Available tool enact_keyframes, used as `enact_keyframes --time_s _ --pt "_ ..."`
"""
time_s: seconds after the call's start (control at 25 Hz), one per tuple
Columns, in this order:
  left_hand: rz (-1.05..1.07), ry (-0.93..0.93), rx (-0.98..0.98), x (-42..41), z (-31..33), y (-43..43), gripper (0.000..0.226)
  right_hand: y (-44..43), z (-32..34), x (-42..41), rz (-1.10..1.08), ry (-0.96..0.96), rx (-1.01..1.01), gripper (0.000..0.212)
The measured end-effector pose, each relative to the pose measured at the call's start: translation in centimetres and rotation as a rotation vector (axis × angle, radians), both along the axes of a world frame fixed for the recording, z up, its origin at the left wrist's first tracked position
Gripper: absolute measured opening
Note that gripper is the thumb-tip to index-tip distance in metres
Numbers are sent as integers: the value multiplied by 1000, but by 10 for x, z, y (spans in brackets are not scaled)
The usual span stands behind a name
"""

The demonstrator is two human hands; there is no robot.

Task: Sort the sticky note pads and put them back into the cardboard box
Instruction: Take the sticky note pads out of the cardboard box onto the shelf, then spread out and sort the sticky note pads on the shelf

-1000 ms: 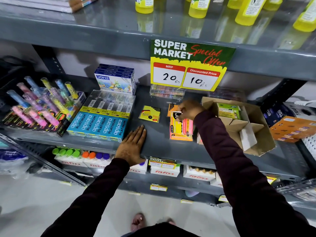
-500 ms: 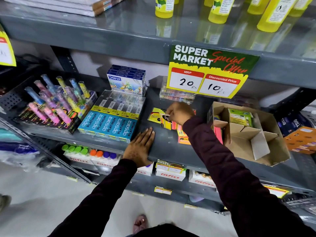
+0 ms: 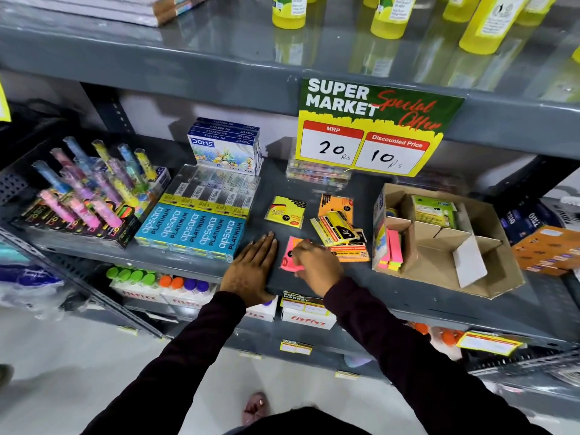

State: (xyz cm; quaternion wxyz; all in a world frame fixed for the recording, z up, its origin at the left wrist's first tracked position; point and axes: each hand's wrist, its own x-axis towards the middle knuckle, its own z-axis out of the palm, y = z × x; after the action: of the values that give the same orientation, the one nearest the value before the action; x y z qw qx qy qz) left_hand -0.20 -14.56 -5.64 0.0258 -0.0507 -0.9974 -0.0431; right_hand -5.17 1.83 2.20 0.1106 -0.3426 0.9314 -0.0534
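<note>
A pink sticky note pad (image 3: 289, 255) lies near the shelf's front edge with my right hand (image 3: 317, 262) curled over its right side, fingers on it. My left hand (image 3: 251, 271) rests flat and open on the shelf just left of it. A yellow pad (image 3: 285, 211) lies further back. An orange pad (image 3: 335, 205) and a loose heap of yellow and orange pads (image 3: 337, 230) sit to the right. The open cardboard box (image 3: 483, 271) with dividers stands at the right, holding pink and yellow pads (image 3: 390, 246) on edge and a green packet (image 3: 434, 211).
Blue Apsara pencil boxes (image 3: 194, 230) and a Doms box stack (image 3: 224, 147) stand left of the pads. A rack of coloured tubes (image 3: 91, 196) is at the far left. A price sign (image 3: 373, 127) hangs from the shelf above. Orange packs (image 3: 546, 249) lie right of the box.
My right hand has come forward from the back of the pad heap to the shelf's front edge, bringing a pink pad down there. The left hand stayed flat in place.
</note>
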Motion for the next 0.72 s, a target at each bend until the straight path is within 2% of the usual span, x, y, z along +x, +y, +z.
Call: enact_keyframes --time_s 0.12,0.2,0.28,0.32,0.4,0.56,0.72 --pt "-5 -10 5 0 -1 0 119 6 7 -24 -78 -182 -147 13" --pt "-8 -11 -2 0 -1 -1 118 13 18 -48 -213 -63 -238 18" --pt "-9 -4 -5 -1 -2 -1 117 23 26 -71 -363 107 -117 37" --pt "-7 -6 -3 -1 -2 -1 117 27 26 -78 -433 109 -30 45" --pt "-5 -13 0 0 -2 -1 115 27 21 -86 -524 20 42 53" --pt "-5 -28 -6 0 -1 -1 114 20 16 -98 -600 -93 -3 58" --pt "4 -49 13 1 1 -1 111 18 19 -105 -609 -191 43 73"
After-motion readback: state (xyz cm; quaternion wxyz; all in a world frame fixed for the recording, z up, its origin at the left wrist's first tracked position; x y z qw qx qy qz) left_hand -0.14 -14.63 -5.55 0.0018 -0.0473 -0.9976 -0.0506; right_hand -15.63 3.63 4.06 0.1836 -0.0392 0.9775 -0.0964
